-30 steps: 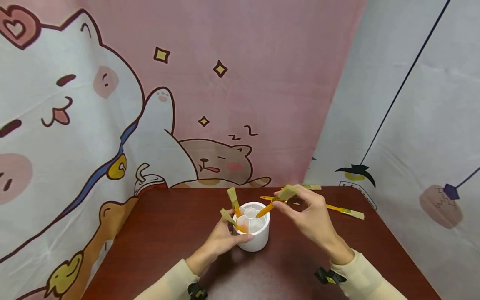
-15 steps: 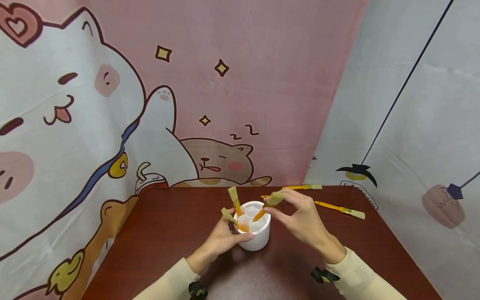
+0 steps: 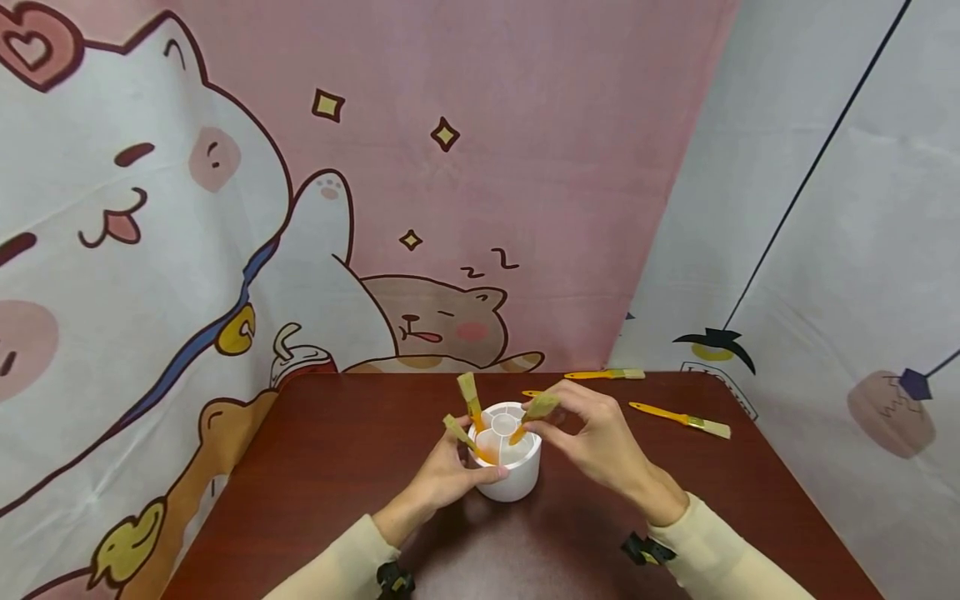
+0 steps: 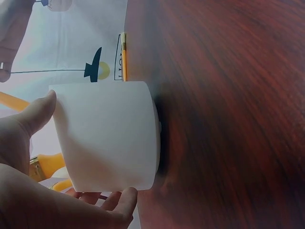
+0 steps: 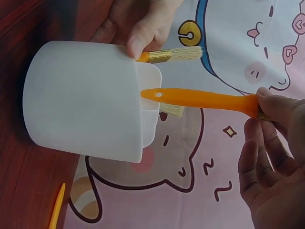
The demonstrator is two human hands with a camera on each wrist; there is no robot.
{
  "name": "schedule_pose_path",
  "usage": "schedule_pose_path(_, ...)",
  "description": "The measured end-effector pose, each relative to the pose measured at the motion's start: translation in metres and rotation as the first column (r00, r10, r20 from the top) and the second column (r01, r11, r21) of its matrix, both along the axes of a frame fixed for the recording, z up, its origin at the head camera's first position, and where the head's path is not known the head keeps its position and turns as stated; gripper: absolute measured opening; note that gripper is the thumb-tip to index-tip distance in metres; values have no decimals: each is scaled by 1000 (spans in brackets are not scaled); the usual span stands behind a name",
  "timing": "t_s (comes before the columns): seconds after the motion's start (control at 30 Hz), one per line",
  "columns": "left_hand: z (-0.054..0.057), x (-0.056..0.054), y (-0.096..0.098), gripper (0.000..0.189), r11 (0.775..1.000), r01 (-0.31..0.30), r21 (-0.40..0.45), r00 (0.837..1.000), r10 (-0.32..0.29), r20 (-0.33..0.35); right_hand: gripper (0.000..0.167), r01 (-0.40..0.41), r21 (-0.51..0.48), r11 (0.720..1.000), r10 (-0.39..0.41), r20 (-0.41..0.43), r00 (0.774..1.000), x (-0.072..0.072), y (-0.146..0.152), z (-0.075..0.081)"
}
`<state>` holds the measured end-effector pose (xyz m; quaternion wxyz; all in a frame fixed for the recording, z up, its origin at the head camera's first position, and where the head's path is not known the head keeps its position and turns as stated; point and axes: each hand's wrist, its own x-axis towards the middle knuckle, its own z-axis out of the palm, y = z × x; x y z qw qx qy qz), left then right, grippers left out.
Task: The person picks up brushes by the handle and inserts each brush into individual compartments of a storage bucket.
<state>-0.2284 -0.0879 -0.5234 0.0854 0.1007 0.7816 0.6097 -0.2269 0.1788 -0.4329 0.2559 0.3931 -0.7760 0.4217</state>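
head view: a creased, cartoon-printed cloth backdrop (image 3: 570,167) rises beyond the white holder (image 3: 517,482), running off the frame. under the holder spreads a glossy, reddish-brown tabletop (image 3: 330,458) with wood grain, its near edge cut off. two cream sleeves (image 3: 333,567) reach toward the holder from the bottom edge, which crops both.

the right hand (image 3: 603,429), to the holder's right, pinches one held brush (image 5: 205,99) between thumb and fingertips; its smooth orange handle slants down to the holder's opening, though whether the end lies below the rim is hard to tell. the left hand (image 3: 450,479) grips the holder's left side, thumb at the near rim, fingers partly hidden behind the wall.

the holder is one upright, matte, rounded drum with a round central compartment (image 3: 503,424) and thin dividers around it; the full number of sections is hidden.

six brushes show in all. besides the pinched one, two stand in the holder's left side, bristles up: a rear brush (image 3: 468,393) and a front brush (image 3: 456,430), its lower handle blurred through the wall. three lie beyond and right of the holder: a far brush (image 3: 606,375), a right-hand brush (image 3: 681,418), and a half-hidden brush (image 3: 532,392), only its handle tip visible.
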Motion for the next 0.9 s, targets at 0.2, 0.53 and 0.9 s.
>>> schedule_pose_path(0.2,0,0,0,97,1000,-3,-3,1000,3,-2,35,-26,46,999,26,-5,1000,-1,-3,-4)
schedule_pose_path(0.53,-1,0,1,97,1000,10,11,1000,-10,-13,34,-25,103,994,28,-34,999,-5,-4,-14)
schedule_pose_path(0.9,-1,-1,0,96,1000,11,5,1000,-11,-9,38,-26,174,984,34,-46,998,-3,-7,-32)
